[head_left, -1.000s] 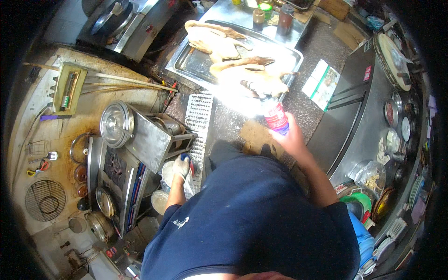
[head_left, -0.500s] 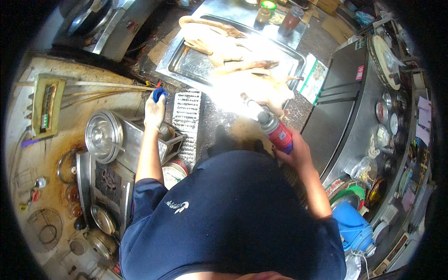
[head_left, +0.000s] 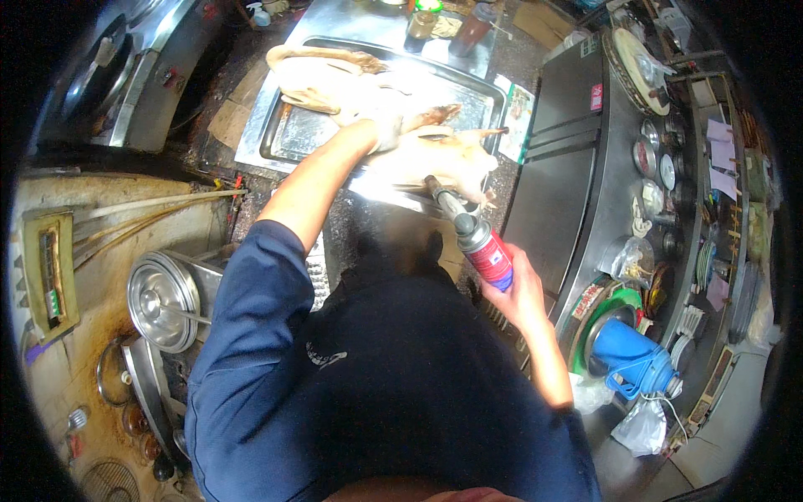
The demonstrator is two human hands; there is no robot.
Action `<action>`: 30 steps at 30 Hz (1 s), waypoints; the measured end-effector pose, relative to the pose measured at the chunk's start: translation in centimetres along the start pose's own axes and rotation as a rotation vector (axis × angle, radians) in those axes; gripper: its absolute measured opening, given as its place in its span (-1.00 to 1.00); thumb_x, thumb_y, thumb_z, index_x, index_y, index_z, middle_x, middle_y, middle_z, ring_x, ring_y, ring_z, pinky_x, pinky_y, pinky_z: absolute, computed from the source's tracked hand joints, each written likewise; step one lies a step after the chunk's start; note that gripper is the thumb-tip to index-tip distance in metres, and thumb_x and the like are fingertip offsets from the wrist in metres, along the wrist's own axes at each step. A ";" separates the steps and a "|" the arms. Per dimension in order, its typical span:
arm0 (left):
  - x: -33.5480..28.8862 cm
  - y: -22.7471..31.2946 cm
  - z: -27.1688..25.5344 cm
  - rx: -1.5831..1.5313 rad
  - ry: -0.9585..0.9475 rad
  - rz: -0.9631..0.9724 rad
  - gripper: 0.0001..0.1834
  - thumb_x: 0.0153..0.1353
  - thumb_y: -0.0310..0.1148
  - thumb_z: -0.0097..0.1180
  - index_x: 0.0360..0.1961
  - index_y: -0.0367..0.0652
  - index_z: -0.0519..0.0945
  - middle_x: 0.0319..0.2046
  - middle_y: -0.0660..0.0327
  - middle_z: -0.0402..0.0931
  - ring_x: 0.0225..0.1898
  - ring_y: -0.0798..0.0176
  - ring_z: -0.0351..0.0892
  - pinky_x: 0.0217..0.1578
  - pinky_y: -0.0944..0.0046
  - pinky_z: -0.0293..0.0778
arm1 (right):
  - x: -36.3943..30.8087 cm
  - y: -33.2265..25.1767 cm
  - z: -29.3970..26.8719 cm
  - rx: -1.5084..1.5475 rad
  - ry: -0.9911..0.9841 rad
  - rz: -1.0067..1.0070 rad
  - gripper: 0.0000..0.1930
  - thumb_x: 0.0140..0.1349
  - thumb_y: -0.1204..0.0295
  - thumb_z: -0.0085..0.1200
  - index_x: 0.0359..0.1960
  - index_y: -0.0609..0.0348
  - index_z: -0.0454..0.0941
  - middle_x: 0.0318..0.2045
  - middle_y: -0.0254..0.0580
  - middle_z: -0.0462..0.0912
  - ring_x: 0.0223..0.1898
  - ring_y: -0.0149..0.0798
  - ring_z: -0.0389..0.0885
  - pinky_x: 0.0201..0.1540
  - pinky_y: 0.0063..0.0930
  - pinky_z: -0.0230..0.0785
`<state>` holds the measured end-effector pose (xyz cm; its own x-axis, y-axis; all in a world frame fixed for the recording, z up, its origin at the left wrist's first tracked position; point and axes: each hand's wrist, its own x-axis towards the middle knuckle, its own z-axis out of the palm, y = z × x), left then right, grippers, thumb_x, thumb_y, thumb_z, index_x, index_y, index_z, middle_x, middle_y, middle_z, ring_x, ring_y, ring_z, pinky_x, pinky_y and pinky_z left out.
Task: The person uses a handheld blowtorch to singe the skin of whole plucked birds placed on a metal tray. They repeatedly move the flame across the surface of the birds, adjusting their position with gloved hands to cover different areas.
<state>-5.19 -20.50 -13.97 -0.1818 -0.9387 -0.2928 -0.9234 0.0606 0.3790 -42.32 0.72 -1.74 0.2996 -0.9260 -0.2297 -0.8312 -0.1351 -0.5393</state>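
My right hand [head_left: 520, 289] is wrapped round the red canister of a blowtorch [head_left: 489, 255]. Its nozzle tip is close to the near plucked bird [head_left: 456, 159], which looks like a duck or goose. My left hand [head_left: 383, 134] reaches over the metal tray [head_left: 280, 142], at the neck end of that bird and apparently touching it; glare washes out its fingers. A second plucked bird [head_left: 314, 84] lies farther back in the same tray, its long neck folded along the far side. Bright light bleaches much of both bodies. I cannot make out a flame.
Behind the tray stand a jar [head_left: 420, 32] and a dark red container [head_left: 477, 29]. A steel cabinet [head_left: 548, 201] flanks the right, with a blue jug [head_left: 631, 360] nearer me. A lidded steel pot [head_left: 163, 301] is at left, below long poles [head_left: 167, 205] on the wall.
My left hand has moved from the left, where it held something blue, across to the birds. The blue thing no longer shows. The blowtorch stays in my right hand near the bird.
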 end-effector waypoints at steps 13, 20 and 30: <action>-4.3 0.0 -0.1 -0.057 0.235 0.054 -0.65 0.35 -0.45 0.28 0.16 -0.20 0.70 -0.07 -0.18 0.75 0.00 -0.18 0.77 0.07 -0.09 0.68 | -0.4 7.3 -2.6 0.218 -0.017 0.072 -0.20 0.21 0.30 0.62 0.42 0.10 0.41 0.19 0.13 0.74 0.25 0.14 0.77 0.29 -0.05 0.58; -3.7 -3.6 -1.7 -0.069 0.195 0.086 -0.73 0.52 -0.30 0.15 0.11 -0.15 0.71 -0.17 -0.07 0.68 -0.16 -0.01 0.66 -0.09 0.02 0.66 | 0.4 11.1 -3.1 0.369 -0.038 0.043 -0.19 0.21 0.32 0.62 0.45 0.12 0.41 0.22 0.08 0.73 0.26 -0.03 0.73 0.36 -0.11 0.51; -0.9 -2.6 -5.0 0.344 -0.008 0.230 -0.59 0.65 -0.15 -0.07 0.18 -0.11 0.73 0.13 0.00 0.67 0.19 0.03 0.65 0.40 0.02 0.49 | 5.3 11.1 -1.9 0.472 -0.061 0.019 -0.17 0.22 0.19 0.59 0.45 0.14 0.43 0.16 0.01 0.74 0.17 -0.15 0.73 0.28 -0.15 0.54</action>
<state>-0.95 -21.55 -10.30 -0.3979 -0.8850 -0.2417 -0.9173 0.3796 0.1200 -50.81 -6.34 -7.43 0.3249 -0.9025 -0.2829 -0.5372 0.0700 -0.8405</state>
